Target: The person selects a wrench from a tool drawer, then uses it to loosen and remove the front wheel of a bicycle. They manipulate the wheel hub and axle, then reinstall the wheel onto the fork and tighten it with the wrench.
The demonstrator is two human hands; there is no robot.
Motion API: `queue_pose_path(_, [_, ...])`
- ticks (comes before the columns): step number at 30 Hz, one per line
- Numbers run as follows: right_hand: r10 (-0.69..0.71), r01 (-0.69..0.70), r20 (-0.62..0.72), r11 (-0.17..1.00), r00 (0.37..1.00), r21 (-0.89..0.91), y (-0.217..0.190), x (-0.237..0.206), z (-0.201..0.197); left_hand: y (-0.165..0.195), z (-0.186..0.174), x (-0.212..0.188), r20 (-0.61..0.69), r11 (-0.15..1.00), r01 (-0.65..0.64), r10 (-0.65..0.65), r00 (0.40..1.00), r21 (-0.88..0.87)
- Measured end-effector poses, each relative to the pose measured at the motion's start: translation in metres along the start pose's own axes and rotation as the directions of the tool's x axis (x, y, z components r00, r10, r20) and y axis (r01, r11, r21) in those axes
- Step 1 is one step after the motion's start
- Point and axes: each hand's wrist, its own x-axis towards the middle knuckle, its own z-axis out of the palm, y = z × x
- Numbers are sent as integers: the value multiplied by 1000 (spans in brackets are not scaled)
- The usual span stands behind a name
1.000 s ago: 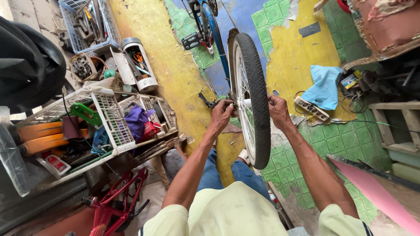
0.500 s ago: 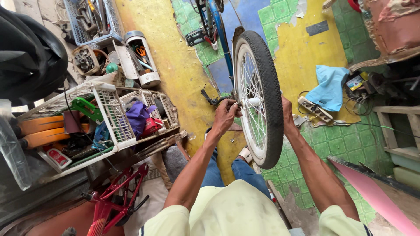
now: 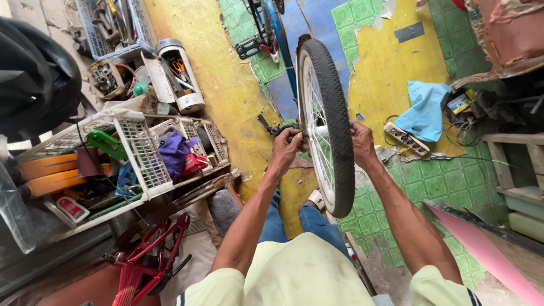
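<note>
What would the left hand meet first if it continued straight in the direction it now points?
Probably the spokes near the hub of the bicycle wheel; the left hand already reaches there, though depth is unclear.

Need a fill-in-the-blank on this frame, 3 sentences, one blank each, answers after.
1. Both hands, the left hand and the right hand, sit at the hub of an upright bicycle ____, one on each side.
2. The cloth lying on the floor beside the power strip is light ____.
3. The small bicycle frame lying at lower left is ____.

Missing words: wheel; blue; red
</note>
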Motion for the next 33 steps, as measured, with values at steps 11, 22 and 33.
queue_pose_path(11, [-16,-26,-197,978,980,-209,-21,0,-19,-1,30,6,-255,916,-47,160,953,399])
queue_pose_path(22, [105,-110,-319,994,942,1,-19,73,-8,4,68,80,-591,894,167,125,796,415])
queue_pose_path(33, [157,-215,-276,958,948,-191,-2,107,-17,-11,63,114,-570,715,211,307,762,667])
